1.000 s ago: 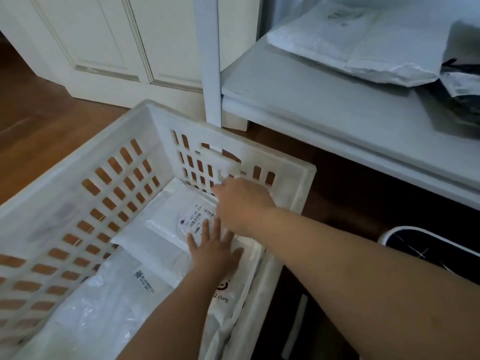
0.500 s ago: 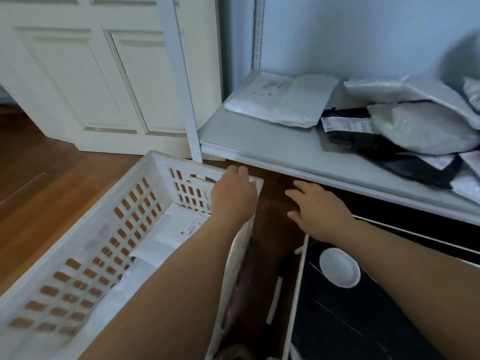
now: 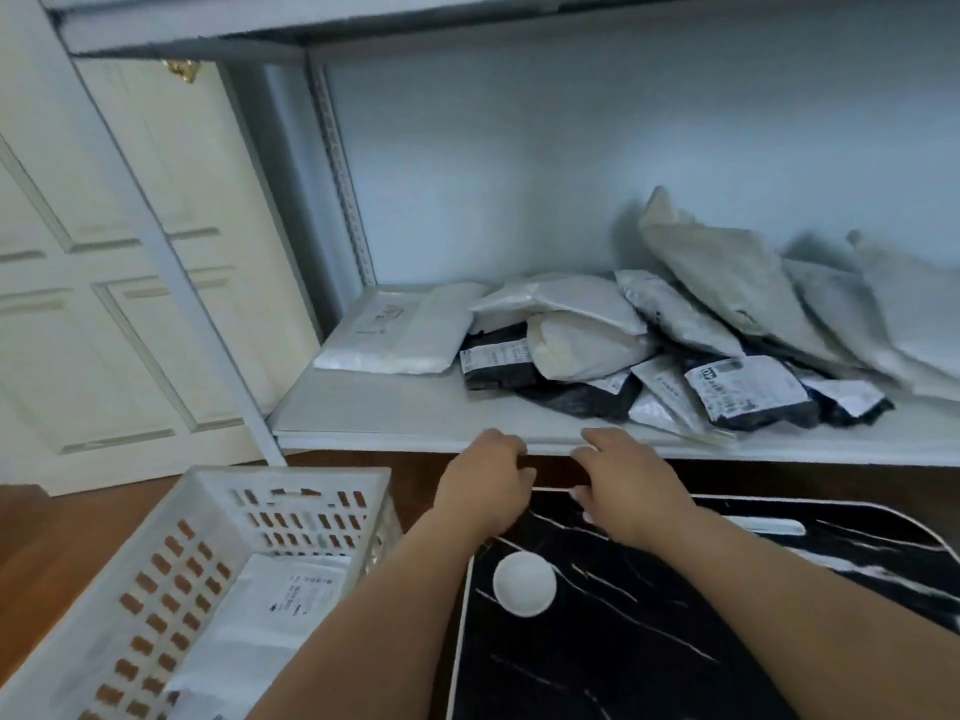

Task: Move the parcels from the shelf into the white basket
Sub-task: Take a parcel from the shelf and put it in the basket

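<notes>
Head view: both hands are out in front at centre frame, just below the front edge of the shelf [image 3: 395,413]. Left hand [image 3: 485,488] and right hand [image 3: 626,488] sit side by side with a small gap between them, backs up, fingers loosely curled and pointing at the shelf edge. Neither holds anything. Fingertips overlap the shelf lip in the picture; cannot tell if they touch it.

Parcels are still on the shelf, centre to right of frame. A flat white parcel [image 3: 397,332] lies alone at the left end of the pile, label up. Right of it is a jumble: a black parcel [image 3: 496,358] with a white label, a puffy white parcel [image 3: 587,345] lying on it, more black and grey bags heaped toward the right edge, and tall grey mailers [image 3: 727,272] leaning on the back wall.

The white basket [image 3: 291,483] is at lower left on the wooden floor, below and left of the shelf. It already holds white parcels; a labelled one [image 3: 296,589] lies on top near its right wall. The left forearm crosses over the basket's right corner.

Lower right: a black marbled board [image 3: 675,641] with a white disc [image 3: 524,583] on it, under both forearms. A panelled door [image 3: 104,304] fills the left side.
</notes>
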A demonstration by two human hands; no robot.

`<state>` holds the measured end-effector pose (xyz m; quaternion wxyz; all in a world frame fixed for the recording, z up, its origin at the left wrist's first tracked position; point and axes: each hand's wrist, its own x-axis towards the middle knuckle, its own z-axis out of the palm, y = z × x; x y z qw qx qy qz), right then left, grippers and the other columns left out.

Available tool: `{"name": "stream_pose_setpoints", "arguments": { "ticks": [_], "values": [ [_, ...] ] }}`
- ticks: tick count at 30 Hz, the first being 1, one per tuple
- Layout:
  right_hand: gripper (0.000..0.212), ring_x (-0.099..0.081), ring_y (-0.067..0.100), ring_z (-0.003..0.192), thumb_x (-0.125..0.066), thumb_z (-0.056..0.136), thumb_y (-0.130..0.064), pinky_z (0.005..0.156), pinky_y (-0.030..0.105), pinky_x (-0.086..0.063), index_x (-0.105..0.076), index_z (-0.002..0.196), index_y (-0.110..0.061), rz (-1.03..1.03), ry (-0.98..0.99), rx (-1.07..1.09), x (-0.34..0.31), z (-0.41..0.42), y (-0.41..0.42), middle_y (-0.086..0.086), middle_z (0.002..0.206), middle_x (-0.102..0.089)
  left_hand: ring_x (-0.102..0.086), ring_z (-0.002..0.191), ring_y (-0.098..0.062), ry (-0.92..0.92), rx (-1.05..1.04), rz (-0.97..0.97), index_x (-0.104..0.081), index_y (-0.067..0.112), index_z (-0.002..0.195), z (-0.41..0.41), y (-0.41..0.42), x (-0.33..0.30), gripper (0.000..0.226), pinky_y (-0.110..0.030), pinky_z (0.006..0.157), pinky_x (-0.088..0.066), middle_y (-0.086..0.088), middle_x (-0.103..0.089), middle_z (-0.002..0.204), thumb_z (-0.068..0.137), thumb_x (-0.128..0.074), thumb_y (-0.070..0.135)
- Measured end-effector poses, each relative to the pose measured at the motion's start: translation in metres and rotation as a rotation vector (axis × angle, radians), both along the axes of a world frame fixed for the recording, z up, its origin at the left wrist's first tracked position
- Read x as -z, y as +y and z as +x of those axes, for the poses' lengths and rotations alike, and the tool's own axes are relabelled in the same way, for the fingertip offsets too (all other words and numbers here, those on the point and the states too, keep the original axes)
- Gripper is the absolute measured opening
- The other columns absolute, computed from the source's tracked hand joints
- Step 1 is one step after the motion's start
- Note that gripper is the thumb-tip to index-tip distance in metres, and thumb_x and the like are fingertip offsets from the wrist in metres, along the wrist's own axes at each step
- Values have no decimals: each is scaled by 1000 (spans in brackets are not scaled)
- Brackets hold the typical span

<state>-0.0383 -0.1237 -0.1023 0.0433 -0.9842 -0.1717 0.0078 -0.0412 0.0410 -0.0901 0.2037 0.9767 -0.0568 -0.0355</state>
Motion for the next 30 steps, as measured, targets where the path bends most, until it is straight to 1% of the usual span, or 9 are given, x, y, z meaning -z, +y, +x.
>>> {"name": "stream_pose_setpoints", "arguments": {
  "ticks": [5, 7, 9, 12, 15, 17, 20, 24, 30],
  "values": [
    [50, -24, 24, 142, -52, 95, -35, 108, 37, -31, -44, 140, -15, -1, -133, 85, -19, 10, -55, 8, 155, -26, -50, 123, -20, 67, -118, -281, -53, 14, 132, 25, -49, -26, 42, -23, 97, -35, -4, -54, 135, 95, -53, 32],
    [50, -47, 32, 129, -77, 75, -31, 95, 43, -45, -65, 118, -10, 1, -298, 74, -23, 18, -72, 15, 139, -50, -57, 113, -22, 98, -187, -384, -56, 14, 128, 40, -61, -27, 39, -22, 96, -41, -6, -61, 125, 93, -56, 32],
    [48, -64, 34, 106, -92, 46, -27, 75, 44, -55, -75, 87, -10, 24, -433, 103, -28, 33, -89, 16, 113, -67, -60, 107, -24, 102, -241, -495, -59, 15, 123, 59, -70, -28, 37, -35, 97, -48, -5, -64, 118, 90, -60, 31],
    [35, -58, 34, 101, -89, 47, -17, 73, 42, -52, -72, 76, -9, 87, -563, 171, -42, 61, -111, 16, 103, -65, -60, 106, -24, 86, -284, -603, -59, 17, 122, 90, -82, -35, 36, -41, 96, -50, -5, -62, 119, 88, -61, 27],
    [29, -56, 35, 97, -86, 50, -14, 72, 42, -48, -69, 73, -10, 108, -648, 252, -53, 80, -125, 14, 100, -62, -61, 99, -24, 103, -338, -790, -55, 24, 125, 118, -92, -45, 36, -43, 95, -51, -4, -61, 108, 89, -60, 23],
    [28, -53, 34, 104, -85, 52, -17, 77, 42, -46, -70, 77, -13, 119, -683, 233, -52, 91, -129, 14, 107, -62, -59, 97, -23, 128, -372, -938, -50, 29, 129, 136, -98, -51, 39, -41, 94, -52, 2, -57, 98, 92, -57, 18],
    [33, -46, 34, 117, -84, 57, -23, 88, 44, -39, -73, 88, -18, 85, -706, 90, -36, 105, -127, 15, 120, -60, -53, 111, -24, 152, -412, -1103, -44, 33, 137, 161, -104, -55, 46, -40, 96, -49, 0, -52, 118, 94, -55, 17],
    [33, -42, 31, 121, -84, 58, -25, 96, 44, -31, -72, 88, -19, 69, -703, -8, -17, 111, -120, 14, 123, -60, -44, 122, -23, 216, -430, -1189, -42, 35, 139, 189, -115, -48, 51, -42, 101, -45, -1, -44, 135, 95, -51, 12],
    [33, -43, 29, 123, -73, 69, -29, 102, 43, -28, -70, 102, -22, 103, -736, -35, -6, 107, -127, 11, 125, -58, -46, 123, -25, 244, -492, -1218, -44, 13, 140, 212, -130, -35, 51, -40, 99, -46, -7, -43, 140, 91, -58, 13]
  ]
}}
